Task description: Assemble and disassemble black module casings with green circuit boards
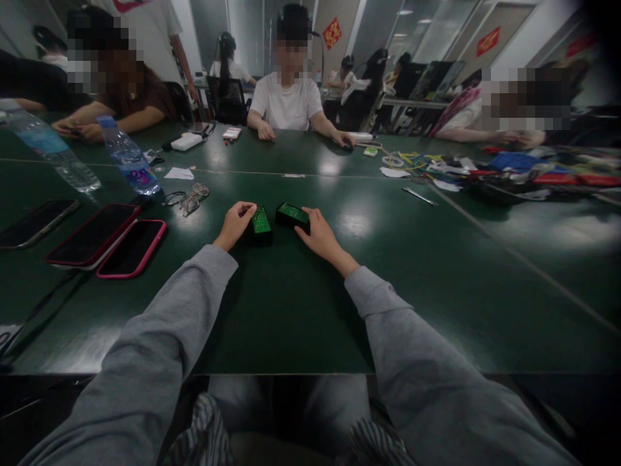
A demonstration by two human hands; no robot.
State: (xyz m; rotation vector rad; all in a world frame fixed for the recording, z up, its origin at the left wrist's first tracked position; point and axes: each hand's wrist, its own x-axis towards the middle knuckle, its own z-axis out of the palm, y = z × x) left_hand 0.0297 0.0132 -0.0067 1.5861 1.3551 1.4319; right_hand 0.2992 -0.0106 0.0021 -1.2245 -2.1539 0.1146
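Observation:
My left hand (237, 223) is closed on the left side of a small black box with a green circuit board (261, 220) showing on top. Its fingertips rest at the board's upper left edge. A second black box with a similar green circuit board (294, 213) is turned at an angle just to the right. Around the right end of that one, my right hand (317, 234) holds with the thumb in front and fingers behind. A narrow gap separates the two boxes. Both are low over or on the dark green table (291, 310); contact with the surface is hard to tell.
Left are several phones (132, 249), two water bottles (130, 158) and glasses (195, 199). Tweezers or a similar thin metal tool (420, 196) lies to the right, before a heap of cables (466, 168). Across the table sits a person in a white shirt (286, 100); others sit nearby.

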